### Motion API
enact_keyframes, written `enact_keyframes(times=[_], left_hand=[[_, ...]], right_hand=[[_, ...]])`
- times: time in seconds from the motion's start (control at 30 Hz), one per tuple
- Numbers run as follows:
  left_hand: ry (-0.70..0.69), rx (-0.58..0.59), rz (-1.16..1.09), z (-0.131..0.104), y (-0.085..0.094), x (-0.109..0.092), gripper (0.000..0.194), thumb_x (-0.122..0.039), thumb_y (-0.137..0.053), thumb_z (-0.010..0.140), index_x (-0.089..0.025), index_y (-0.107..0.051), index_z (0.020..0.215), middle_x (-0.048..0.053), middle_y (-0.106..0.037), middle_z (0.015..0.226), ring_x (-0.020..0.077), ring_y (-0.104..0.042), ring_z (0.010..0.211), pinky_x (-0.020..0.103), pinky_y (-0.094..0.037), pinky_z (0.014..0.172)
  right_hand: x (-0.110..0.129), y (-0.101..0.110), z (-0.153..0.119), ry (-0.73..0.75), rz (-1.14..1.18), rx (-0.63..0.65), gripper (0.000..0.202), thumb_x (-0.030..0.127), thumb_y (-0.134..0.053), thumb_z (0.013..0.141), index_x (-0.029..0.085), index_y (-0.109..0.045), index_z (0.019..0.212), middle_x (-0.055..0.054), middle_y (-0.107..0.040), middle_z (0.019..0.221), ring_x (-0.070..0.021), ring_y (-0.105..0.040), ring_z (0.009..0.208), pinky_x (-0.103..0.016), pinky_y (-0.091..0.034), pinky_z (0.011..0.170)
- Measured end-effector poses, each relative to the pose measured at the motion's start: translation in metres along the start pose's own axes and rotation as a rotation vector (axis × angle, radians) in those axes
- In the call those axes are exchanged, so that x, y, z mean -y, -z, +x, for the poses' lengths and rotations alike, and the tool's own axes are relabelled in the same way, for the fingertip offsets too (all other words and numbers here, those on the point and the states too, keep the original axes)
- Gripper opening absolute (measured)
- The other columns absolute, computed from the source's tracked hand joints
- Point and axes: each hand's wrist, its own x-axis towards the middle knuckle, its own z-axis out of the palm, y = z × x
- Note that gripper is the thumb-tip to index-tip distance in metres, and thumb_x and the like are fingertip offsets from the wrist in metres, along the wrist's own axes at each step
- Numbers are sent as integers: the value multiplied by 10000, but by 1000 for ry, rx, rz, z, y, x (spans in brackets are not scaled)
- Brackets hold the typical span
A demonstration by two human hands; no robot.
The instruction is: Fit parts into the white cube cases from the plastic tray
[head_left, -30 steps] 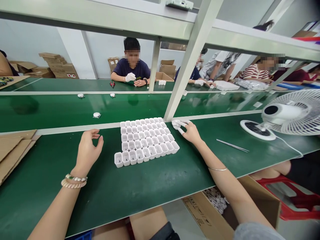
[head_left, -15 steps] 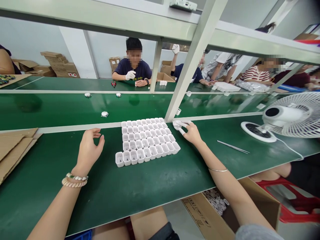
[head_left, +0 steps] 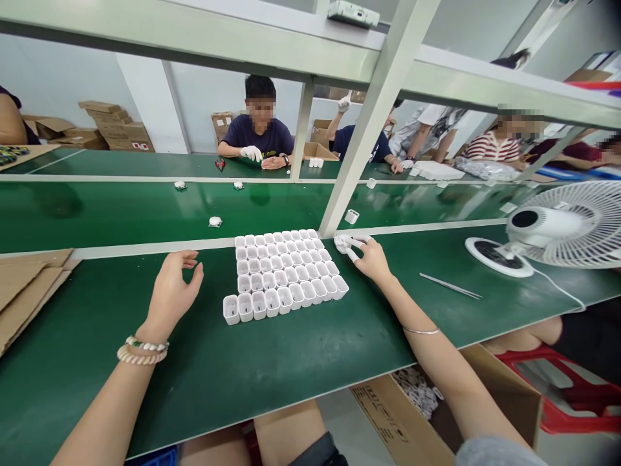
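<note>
My left hand (head_left: 175, 285) hovers left of the block of cups, fingers loosely curved and thumb apart, holding nothing. Small white open-topped plastic cups (head_left: 286, 272) stand in several close rows on the green bench; dark slots show inside some of them. My right hand (head_left: 371, 259) is beside the back right corner of the rows, with white covering on its fingers. Its finger and thumb come together at a crumpled white wad (head_left: 343, 243). Whether that wad is held or is part of the finger covering is unclear.
Metal tweezers (head_left: 450, 285) and a white fan (head_left: 533, 223) are on the right. Cardboard sheets (head_left: 29, 285) lie at the left. A slanted post (head_left: 361, 136) rises behind the cups. The green belt (head_left: 121, 207) carries small white parts (head_left: 215, 221). Co-workers sit opposite.
The white parts on the belt have shifted right, and a white part beside the post shows more fully. The gloved hand of the person opposite has lowered. Both my hands stay in place.
</note>
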Motion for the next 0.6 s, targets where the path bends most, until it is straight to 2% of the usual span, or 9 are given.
enact_keyframes(times=[0.1,0.17,0.23,0.3,0.43,0.5,0.6], left_hand=[[-7,14,-5,0,2,-1,320,-383,-518,892,-164,-539,1124,124,-647,1083,252,-666,942,426,-553,891],[-46,76,-31,1,4,-2,302,-405,-523,894,-176,-561,1087,108,-655,1058,240,-666,926,413,-553,882],[-81,199,-79,1,8,-3,304,-460,-538,897,-191,-588,1030,93,-668,1022,233,-664,912,399,-555,866],[-70,377,-139,2,12,-3,359,-535,-578,880,-202,-605,1012,83,-678,1001,231,-662,899,383,-561,832],[-12,726,-235,0,14,-4,534,-610,-679,800,-214,-586,1147,93,-665,1096,225,-653,907,368,-567,803],[-5,825,-245,-2,13,-7,608,-613,-707,772,-221,-564,1215,105,-644,1168,235,-644,951,381,-560,833],[-11,905,-225,-5,10,-11,651,-613,-730,741,-235,-560,1243,105,-632,1203,256,-626,995,387,-540,848]], right_hand=[[1,0,0,9,23,3,372,357,-556,917,172,-731,1188,-173,-654,1172,-328,-649,1041,-497,-546,904],[1,-1,0,2,36,13,387,362,-556,918,177,-720,1215,-174,-649,1181,-331,-645,1047,-505,-540,913],[1,-1,0,-19,41,20,393,362,-561,910,176,-721,1217,-178,-647,1176,-340,-644,1044,-515,-539,912],[0,-2,0,-29,62,15,386,348,-559,905,180,-726,1210,-175,-649,1175,-340,-644,1048,-512,-541,914],[-1,-1,0,-32,100,-11,377,344,-558,905,193,-727,1206,-163,-660,1167,-336,-644,1063,-501,-543,923],[0,-1,0,-34,99,-7,380,361,-564,906,192,-725,1207,-165,-665,1169,-341,-645,1064,-509,-545,919],[3,-2,1,-8,113,5,389,391,-552,921,187,-722,1205,-165,-670,1176,-329,-649,1068,-502,-549,928]])
